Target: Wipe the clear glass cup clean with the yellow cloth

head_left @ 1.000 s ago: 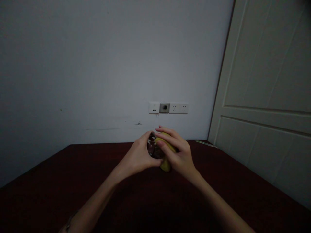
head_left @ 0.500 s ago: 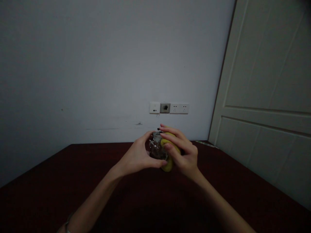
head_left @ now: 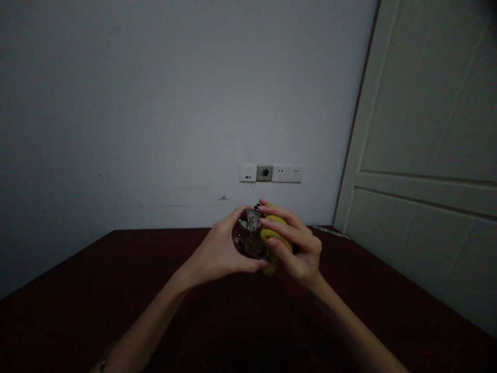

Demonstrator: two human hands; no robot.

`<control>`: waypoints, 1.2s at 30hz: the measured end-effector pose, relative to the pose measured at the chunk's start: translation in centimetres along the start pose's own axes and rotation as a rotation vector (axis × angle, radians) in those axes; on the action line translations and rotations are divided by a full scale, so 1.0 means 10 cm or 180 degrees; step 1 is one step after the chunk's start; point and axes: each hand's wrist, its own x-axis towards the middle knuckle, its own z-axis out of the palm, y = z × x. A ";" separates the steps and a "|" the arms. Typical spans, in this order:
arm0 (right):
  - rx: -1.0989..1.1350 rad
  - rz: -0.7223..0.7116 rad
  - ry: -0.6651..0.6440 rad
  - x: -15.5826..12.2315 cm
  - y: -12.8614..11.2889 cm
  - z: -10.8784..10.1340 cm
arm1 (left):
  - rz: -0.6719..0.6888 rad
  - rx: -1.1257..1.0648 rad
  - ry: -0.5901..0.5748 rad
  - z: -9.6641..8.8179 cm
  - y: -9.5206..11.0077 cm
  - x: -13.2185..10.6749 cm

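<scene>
Hands are close together: left hand (head_left: 217,251) curls round a shiny glass (head_left: 250,238), right hand (head_left: 305,248) clamps a yellow cloth (head_left: 275,235) on its 3 o'clock side. Slippage is my worry: it looks slick, so one hard shove from the cloth could pop it out of that C-shaped grip. Table (head_left: 116,280) at 6 o'clock could chip it. Sockets (head_left: 287,174) at 12 seem well clear.

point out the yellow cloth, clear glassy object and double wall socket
Yellow cloth (head_left: 277,233): head view, bunched upper part
Clear glassy object (head_left: 251,235): head view, exposed middle
Double wall socket (head_left: 287,174): head view, faceplate middle
</scene>
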 end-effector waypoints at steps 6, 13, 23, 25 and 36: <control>0.0246 0.0583 0.0280 0.00 0.04 0.01 | 0.0119 0.0195 0.0160 -0.02 -0.01 -0.01; 0.0288 0.0793 0.0260 0.00 0.02 0.03 | 0.0099 0.0214 0.0238 -0.04 -0.03 0.01; -0.0030 0.0557 -0.0364 -0.03 0.07 -0.08 | -0.0196 -0.1311 -0.0226 -0.06 -0.12 0.06; -0.0137 0.0495 -0.0504 -0.03 0.04 -0.09 | -0.0322 -0.1589 -0.0308 -0.07 -0.15 0.07; -0.0065 0.1019 -0.0515 -0.07 0.02 0.01 | -0.0756 -0.1394 -0.0045 0.01 -0.01 0.08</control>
